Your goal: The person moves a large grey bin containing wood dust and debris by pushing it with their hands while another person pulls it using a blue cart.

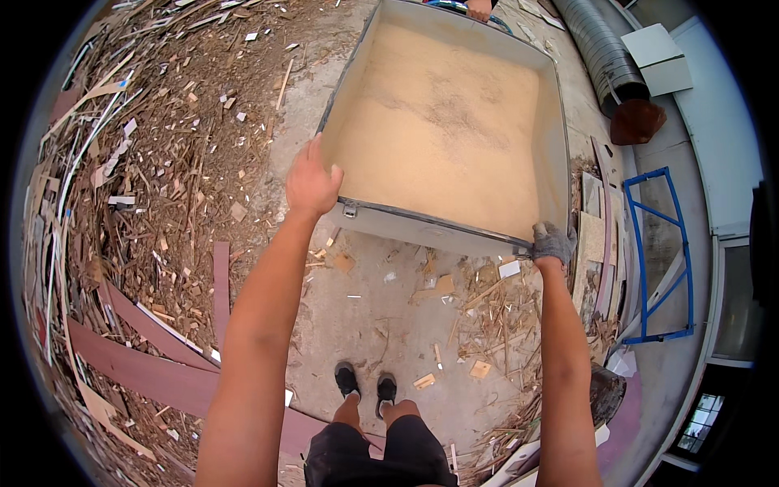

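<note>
A large grey rectangular bin (398,219) stands in front of me, with pale tan sawdust (454,146) spread inside it. My left hand (312,180), bare, is closed over the rim near the bin's front left corner, thumb toward the inside. At the front right corner my right hand (555,242), in a grey work glove, grips the rim. A metal latch (350,211) sits on the front wall close to my left hand. Another person's hand (479,9) shows at the bin's far edge.
Wood scraps (195,130) are heaped along the left, with long reddish-brown strips (146,369) below. Loose offcuts (480,369) litter the concrete around my feet. Along the right wall are a ribbed metal duct (596,53) and a blue metal frame (688,268).
</note>
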Demonstrator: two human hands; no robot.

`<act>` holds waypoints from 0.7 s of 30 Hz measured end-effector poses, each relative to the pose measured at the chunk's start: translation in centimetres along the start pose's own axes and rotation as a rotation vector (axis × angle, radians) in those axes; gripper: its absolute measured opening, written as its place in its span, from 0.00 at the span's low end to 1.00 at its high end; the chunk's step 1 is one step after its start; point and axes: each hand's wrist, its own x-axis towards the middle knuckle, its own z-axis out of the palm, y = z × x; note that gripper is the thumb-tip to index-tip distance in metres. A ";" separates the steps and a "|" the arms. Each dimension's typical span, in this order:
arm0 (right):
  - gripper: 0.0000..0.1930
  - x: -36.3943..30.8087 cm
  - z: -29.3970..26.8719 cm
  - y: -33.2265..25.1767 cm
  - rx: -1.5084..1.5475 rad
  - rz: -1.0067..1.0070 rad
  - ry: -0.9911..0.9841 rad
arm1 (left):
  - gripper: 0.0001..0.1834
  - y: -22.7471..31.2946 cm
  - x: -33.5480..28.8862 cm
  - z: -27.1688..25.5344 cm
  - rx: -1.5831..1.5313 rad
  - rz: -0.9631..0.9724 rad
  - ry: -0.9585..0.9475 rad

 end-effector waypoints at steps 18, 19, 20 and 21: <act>0.23 37.9 -10.0 -5.3 0.103 -0.034 0.026 | 0.32 4.4 35.6 12.9 0.192 0.106 -0.216; 0.23 38.6 -9.6 -5.3 0.122 -0.052 -0.006 | 0.32 4.8 36.9 13.4 0.184 0.151 -0.261; 0.22 39.7 -10.3 -6.2 0.129 -0.031 0.020 | 0.31 4.7 39.3 13.3 0.163 0.202 -0.278; 0.22 40.3 -10.8 -7.3 0.136 -0.010 0.045 | 0.31 3.8 41.0 13.3 0.128 0.208 -0.255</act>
